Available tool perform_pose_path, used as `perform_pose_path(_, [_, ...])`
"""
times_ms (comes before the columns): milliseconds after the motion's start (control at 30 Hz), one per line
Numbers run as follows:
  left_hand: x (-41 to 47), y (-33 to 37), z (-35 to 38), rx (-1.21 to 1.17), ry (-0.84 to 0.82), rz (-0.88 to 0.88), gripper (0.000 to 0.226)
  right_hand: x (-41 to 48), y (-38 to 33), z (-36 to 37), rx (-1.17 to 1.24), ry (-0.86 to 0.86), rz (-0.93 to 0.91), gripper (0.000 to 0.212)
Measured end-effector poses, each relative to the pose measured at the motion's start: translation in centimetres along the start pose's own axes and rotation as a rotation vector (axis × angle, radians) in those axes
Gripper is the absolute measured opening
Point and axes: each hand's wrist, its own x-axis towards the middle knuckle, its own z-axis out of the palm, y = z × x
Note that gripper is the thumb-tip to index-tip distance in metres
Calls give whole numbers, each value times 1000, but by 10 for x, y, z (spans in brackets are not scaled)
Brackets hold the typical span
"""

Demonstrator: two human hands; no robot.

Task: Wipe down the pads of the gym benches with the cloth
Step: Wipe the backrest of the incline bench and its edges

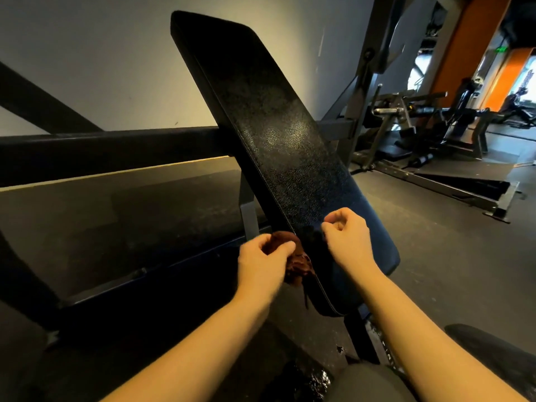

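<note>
Left hand (262,258) grips a bunched rust-brown cloth (301,265) against the left edge of a long black textured vinyl bench pad (275,126), near its lower end. The forearm reaches up from below and the wrist bends slightly inward. Right hand (348,239) sits just beside it on the pad's face, fingers curled into a loose fist with thumb meeting forefinger; whether it pinches anything cannot be told. The cloth touches the pad's side seam, and a loose tail hangs below the hand. The grip likely keeps the fabric wadded for a firm stroke, while the other hand appears to steady the steeply inclined pad. Most of the surface rises above both hands. Behind, a dark steel crossbar (116,149) spans a pale wall (87,53); grey weight machines (406,117) stand well apart at right.
</note>
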Motion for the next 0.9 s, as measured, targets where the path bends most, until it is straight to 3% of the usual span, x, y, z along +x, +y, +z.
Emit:
perform_pose_path(200, [99, 74, -36, 22, 1, 145, 3, 71, -70, 48, 60, 31, -258, 11])
perform_pose_path(300, [155, 109, -46, 91, 3, 306, 5, 123, -101, 81, -13, 70, -463, 8])
perform_pose_path(400, [210, 159, -52, 163, 25, 381, 11, 178, -139, 102, -112, 123, -628, 18])
perform_pose_path(500, [258, 212, -63, 206, -8, 250, 13, 230, -181, 113, -260, 65, -649, 41])
perform_pose_path(667, [332, 306, -105, 197, -18, -36, 16, 312, -263, 119, -411, -190, -467, 68])
perform_pose_path(767, [369, 360, -129, 114, -5, -230, 16, 352, -312, 128, -426, -345, -350, 72])
perform_pose_path(900, [407, 421, -143, -200, 61, -535, 27, 389, -365, 140, -411, -470, -174, 65])
